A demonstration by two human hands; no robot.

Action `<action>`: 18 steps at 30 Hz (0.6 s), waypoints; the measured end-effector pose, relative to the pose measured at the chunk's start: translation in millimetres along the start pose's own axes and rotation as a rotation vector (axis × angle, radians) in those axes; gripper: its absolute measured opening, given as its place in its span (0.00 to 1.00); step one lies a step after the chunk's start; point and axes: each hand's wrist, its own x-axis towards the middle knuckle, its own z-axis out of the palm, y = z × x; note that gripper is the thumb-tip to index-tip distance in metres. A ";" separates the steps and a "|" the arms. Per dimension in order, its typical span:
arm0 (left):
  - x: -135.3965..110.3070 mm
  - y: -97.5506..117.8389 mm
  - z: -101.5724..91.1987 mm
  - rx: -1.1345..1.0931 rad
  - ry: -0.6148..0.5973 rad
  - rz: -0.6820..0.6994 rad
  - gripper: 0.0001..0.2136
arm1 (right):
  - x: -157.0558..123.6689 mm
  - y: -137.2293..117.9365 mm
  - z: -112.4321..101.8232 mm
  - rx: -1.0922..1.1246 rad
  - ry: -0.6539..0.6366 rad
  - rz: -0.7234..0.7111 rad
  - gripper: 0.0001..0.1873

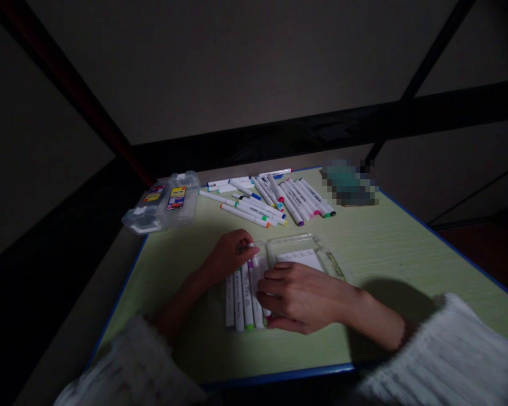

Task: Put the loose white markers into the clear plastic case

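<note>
A clear plastic case (294,239) lies open in front of me, with white markers (248,299) side by side in its left half. My left hand (231,256) is closed at the far end of this row, fingertips on the top of a white marker (256,268). My right hand (300,293) reaches in from the right with curled fingers, closed at the near end of the rightmost markers; its fingers hide part of them. A white sheet (300,259) shows in the case's right half, partly behind my right hand.
Loose markers (254,211) with coloured ends lie spread over the back of the table (406,254). Another clear case (163,203) with colourful labels rests at the back left edge. At the back right lies a blurred, greenish flat object (349,185). A wall rises behind.
</note>
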 end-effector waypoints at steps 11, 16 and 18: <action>0.4 0.3 0.9 -0.011 0.002 0.002 0.05 | 0.2 0.3 -0.9 0.024 -0.002 0.044 0.16; -0.4 -0.9 1.0 -0.017 -0.023 -0.005 0.05 | -0.6 -0.6 -2.3 0.029 -0.028 0.073 0.18; -0.6 -0.3 0.8 -0.012 -0.030 -0.008 0.05 | -0.9 -1.0 -2.5 0.034 -0.036 0.084 0.18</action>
